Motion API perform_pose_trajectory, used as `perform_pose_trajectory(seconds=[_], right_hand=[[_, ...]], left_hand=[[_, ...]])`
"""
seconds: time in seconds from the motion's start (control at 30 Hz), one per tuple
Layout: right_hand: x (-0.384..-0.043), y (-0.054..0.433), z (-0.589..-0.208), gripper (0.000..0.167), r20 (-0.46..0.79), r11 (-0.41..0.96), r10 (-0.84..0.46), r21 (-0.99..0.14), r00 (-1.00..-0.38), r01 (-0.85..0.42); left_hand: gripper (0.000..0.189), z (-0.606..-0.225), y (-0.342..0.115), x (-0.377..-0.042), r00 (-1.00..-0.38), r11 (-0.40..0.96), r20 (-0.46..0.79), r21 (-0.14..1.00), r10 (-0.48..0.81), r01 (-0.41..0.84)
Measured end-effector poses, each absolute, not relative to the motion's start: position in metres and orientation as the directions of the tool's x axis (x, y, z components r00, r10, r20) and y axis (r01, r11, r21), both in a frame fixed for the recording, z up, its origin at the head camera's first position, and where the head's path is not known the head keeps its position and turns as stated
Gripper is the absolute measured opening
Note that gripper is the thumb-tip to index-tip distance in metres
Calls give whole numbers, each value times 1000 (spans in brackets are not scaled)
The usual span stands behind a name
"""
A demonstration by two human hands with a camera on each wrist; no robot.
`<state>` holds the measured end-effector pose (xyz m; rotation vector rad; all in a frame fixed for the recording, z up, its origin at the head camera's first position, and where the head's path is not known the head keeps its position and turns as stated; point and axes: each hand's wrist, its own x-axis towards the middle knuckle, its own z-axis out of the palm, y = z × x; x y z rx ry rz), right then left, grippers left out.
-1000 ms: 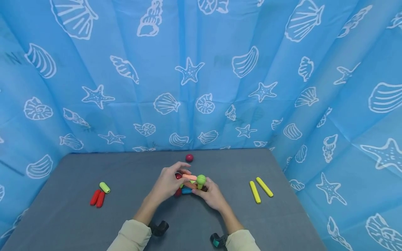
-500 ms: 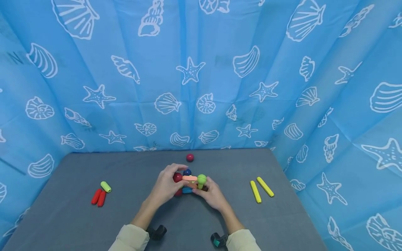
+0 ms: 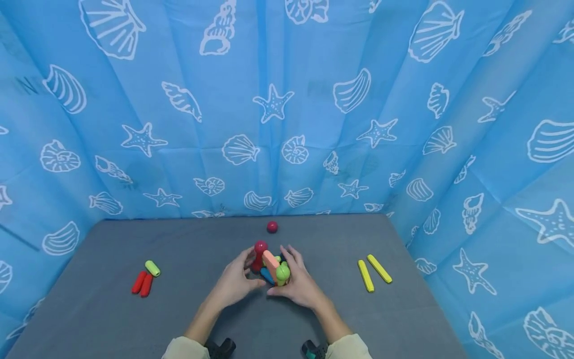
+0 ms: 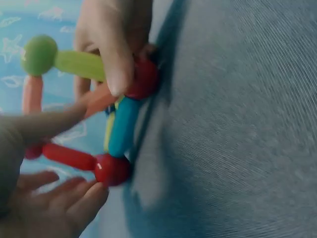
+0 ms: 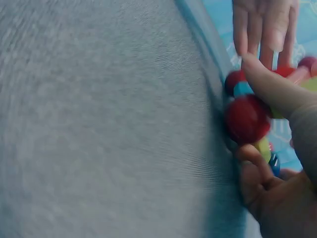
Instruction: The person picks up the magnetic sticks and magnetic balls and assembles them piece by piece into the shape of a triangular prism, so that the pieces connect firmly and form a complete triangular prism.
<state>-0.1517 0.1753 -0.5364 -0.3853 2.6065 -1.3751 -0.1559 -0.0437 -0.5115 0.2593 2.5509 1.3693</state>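
A frame of magnetic balls and sticks (image 3: 270, 264) sits between my hands at mid-table. Its upper part has an orange stick running from a red ball (image 3: 261, 246) to a green ball (image 3: 283, 272). Low down, a blue stick (image 4: 124, 128) joins two red balls, one of them the near red ball (image 4: 112, 170). My right hand (image 3: 302, 284) grips the right side, thumb over the lower red ball (image 5: 247, 119) and fingers curled behind. My left hand (image 3: 235, 281) is spread around the left side, fingers nearly straight beside the red parts. The frame's far side is partly hidden.
A loose red ball (image 3: 272, 227) lies beyond the frame, near the table's back edge. Two red sticks (image 3: 142, 283) and a green stick (image 3: 152, 268) lie at left. Two yellow sticks (image 3: 372, 273) lie at right. A blue shell-print curtain (image 3: 287, 109) hangs behind the grey table.
The frame has turned, so its orange top stick now slants toward me instead of running sideways. My left hand has let go of the upper red ball and moved lower; my right hand has shifted its grip.
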Motion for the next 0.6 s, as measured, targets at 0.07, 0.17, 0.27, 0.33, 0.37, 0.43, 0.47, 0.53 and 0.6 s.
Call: perform_pose_trajectory(seconds=[0.07, 0.17, 0.27, 0.33, 0.37, 0.43, 0.47, 0.53, 0.6], right_hand=[[-150, 177, -532, 115, -84, 566, -336, -814, -938, -130], [-149, 182, -525, 115, -149, 620, -360, -776, -921, -117], [-146, 189, -517, 106, -204, 665, -372, -739, -906, -107], [-144, 194, -511, 97, -225, 681, -387, -723, -894, -113], [-143, 196, -508, 92, -233, 685, -396, -718, -888, -118], [-141, 200, -505, 83, -240, 701, -407, -700, -882, -133], [-141, 202, -503, 78, -239, 712, -404, -689, -883, -139], [-140, 206, -503, 68, -225, 723, -389, -675, -893, -145], [-140, 209, -504, 54, -202, 706, -362, -697, -910, -126]], left_hand=[[115, -518, -42, -156, -926, 545, -145, 835, 348, 74], [135, -527, -35, -156, -881, 573, -164, 808, 443, 137], [144, -534, -28, -155, -867, 578, -176, 802, 466, 148], [144, -537, -25, -154, -872, 585, -176, 798, 457, 145], [143, -538, -25, -154, -877, 587, -176, 798, 447, 139], [138, -539, -27, -153, -895, 602, -169, 788, 414, 129], [133, -538, -28, -152, -906, 613, -164, 780, 391, 123], [119, -536, -31, -152, -932, 639, -140, 761, 333, 114], [94, -534, -32, -152, -958, 667, -92, 736, 271, 118]])
